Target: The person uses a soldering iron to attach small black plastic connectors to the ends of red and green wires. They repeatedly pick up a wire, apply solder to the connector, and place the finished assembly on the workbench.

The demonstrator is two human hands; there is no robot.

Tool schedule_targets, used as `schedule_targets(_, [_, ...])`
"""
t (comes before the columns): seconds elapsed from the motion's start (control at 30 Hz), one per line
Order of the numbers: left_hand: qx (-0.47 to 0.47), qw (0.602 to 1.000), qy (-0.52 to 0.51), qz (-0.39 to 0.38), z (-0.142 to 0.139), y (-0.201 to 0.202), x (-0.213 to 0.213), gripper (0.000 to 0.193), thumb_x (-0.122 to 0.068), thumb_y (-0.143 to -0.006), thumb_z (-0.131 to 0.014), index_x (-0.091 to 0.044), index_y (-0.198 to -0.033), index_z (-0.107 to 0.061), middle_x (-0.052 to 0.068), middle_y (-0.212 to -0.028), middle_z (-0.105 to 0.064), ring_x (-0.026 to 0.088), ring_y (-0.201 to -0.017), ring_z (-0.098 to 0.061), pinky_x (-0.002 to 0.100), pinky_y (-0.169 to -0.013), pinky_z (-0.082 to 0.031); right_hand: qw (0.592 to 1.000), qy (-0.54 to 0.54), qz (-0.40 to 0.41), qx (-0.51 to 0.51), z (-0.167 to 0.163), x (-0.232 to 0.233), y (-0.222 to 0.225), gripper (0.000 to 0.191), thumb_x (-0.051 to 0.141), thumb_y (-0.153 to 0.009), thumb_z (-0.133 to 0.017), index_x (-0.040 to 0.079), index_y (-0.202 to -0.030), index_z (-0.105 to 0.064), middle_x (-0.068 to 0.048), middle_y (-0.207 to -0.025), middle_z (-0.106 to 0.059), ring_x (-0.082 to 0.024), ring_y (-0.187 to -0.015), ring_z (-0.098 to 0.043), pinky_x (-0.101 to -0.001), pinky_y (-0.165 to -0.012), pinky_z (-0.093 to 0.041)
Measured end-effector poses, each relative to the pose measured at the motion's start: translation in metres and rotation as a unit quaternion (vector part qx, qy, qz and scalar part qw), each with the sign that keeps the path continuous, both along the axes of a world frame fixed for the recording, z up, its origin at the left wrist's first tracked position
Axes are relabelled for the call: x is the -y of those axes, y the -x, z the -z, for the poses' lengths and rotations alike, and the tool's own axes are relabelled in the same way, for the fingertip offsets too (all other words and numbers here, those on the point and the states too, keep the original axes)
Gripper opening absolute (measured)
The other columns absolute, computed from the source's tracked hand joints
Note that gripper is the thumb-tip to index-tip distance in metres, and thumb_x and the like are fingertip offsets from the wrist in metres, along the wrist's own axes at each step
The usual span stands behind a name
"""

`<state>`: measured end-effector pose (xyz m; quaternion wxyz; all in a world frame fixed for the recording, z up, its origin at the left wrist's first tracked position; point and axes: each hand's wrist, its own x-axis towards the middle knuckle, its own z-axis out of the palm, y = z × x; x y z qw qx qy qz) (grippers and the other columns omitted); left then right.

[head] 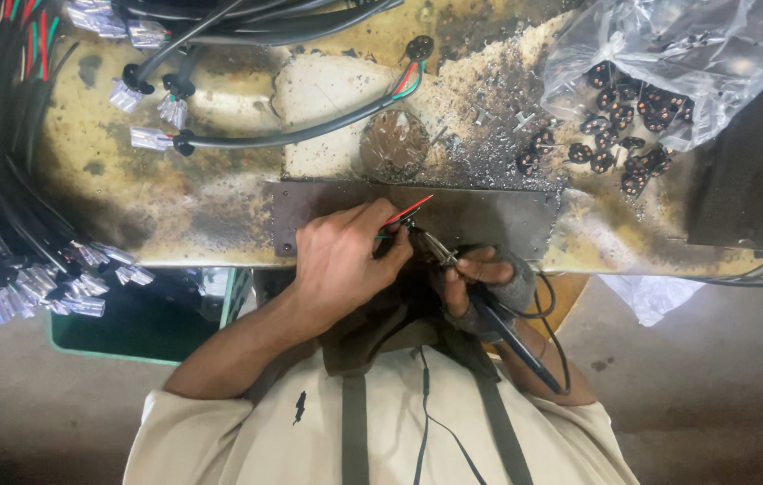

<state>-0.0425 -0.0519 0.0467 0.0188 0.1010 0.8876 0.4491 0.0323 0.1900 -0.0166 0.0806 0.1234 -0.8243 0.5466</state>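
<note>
**Soldering at the edge of a scorched counter**

A thin red wire (408,212) is pinched in the left hand (346,256), just below the middle of the frame, with the fingers closed tight around it. A black-handled soldering iron (489,314) is gripped in the right hand (480,283), which is wrapped in a grey fingerless glove, and its metal tip is brought right up beside the wire's lower end. Both hands are kept close together over a dark grey metal plate (489,220) that's been fixed along the near edge of the stained yellowish counter (175,207).

Toward the upper left, black cables with clear plastic plug ends (153,136) are laid across the counter, and more of them are bunched down the left edge. A crumpled clear plastic bag (687,45) is seen at the upper right, with small black round connector parts (619,135) spilled out beside it. Grey metal filings and solder scraps (489,153) are scattered above the plate.
</note>
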Motion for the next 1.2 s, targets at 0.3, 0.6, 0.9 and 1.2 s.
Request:
schedule_targets(0.3, [-0.005, 1.000, 0.000, 0.006, 0.001, 0.001, -0.001, 0.017, -0.018, -0.084, -0.078, -0.008, -0.088, -0.065, 0.009, -0.075, -0.068, 0.032, -0.067, -0.069, 0.044, -0.057, -0.052, 0.999, -0.032, -0.038, 0.000, 0.002, -0.006, -0.007, 0.019, -0.009, -0.094, -0.069, 0.006, -0.098, -0.057, -0.005, -0.091, -0.061, -0.010, -0.082, -0.066, -0.0213, -0.069, -0.053])
schedule_targets(0.6, [0.001, 1.000, 0.001, 0.001, 0.001, 0.001, -0.004, 0.016, -0.018, -0.084, -0.078, -0.009, -0.087, -0.065, 0.009, -0.075, -0.068, 0.032, -0.066, -0.069, 0.044, -0.057, -0.052, 0.999, -0.010, 0.028, 0.037, -0.001, 0.004, -0.009, 0.016, -0.001, -0.094, -0.071, 0.008, -0.101, -0.059, -0.006, -0.091, -0.062, -0.014, -0.081, -0.063, -0.0251, -0.070, -0.050])
schedule_targets(0.9, [-0.024, 1.000, 0.001, -0.006, 0.000, -0.003, -0.002, 0.015, -0.018, -0.084, -0.077, -0.008, -0.088, -0.066, 0.010, -0.077, -0.070, 0.033, -0.068, -0.069, 0.044, -0.058, -0.053, 0.970, -0.226, -0.026, -0.089, -0.044, 0.015, 0.006, 0.029, 0.010, -0.091, -0.081, 0.011, -0.116, -0.068, -0.012, -0.097, -0.063, -0.024, -0.082, -0.062, -0.0345, -0.070, -0.050])
schedule_targets(1.2, [-0.019, 1.000, 0.004, -0.006, 0.005, -0.002, -0.003, 0.016, -0.017, -0.084, -0.076, -0.008, -0.087, -0.064, 0.009, -0.078, -0.069, 0.032, -0.068, -0.069, 0.044, -0.058, -0.053, 0.942, -0.301, -0.121, -0.085, -0.061, 0.019, 0.021, 0.050, 0.004, -0.085, -0.081, 0.023, -0.131, -0.070, -0.009, -0.108, -0.057, -0.026, -0.081, -0.062, -0.0371, -0.065, -0.050])
